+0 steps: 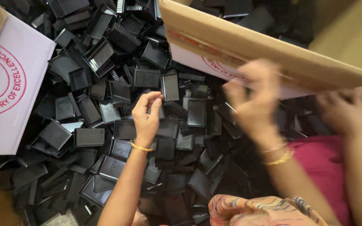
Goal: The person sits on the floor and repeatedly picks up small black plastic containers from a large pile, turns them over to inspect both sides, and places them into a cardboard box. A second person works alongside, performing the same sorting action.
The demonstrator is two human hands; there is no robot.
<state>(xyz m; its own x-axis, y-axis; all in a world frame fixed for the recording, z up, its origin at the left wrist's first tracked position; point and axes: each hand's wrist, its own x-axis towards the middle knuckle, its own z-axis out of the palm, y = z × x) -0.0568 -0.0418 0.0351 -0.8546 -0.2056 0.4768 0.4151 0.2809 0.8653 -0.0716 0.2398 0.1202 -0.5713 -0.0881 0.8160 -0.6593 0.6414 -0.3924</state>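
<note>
Pinching left hand (146, 114), flat black trays (169, 87) jumbled

Dim, warm light; the right hand (254, 98) is motion-blurred, glossy black trays (89, 137) catch faint glare.

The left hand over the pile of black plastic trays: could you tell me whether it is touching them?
Cannot tell. In the head view the left hand is curled above the black trays, fingertips pinched together, but no contact or gap shows plainly.
</note>
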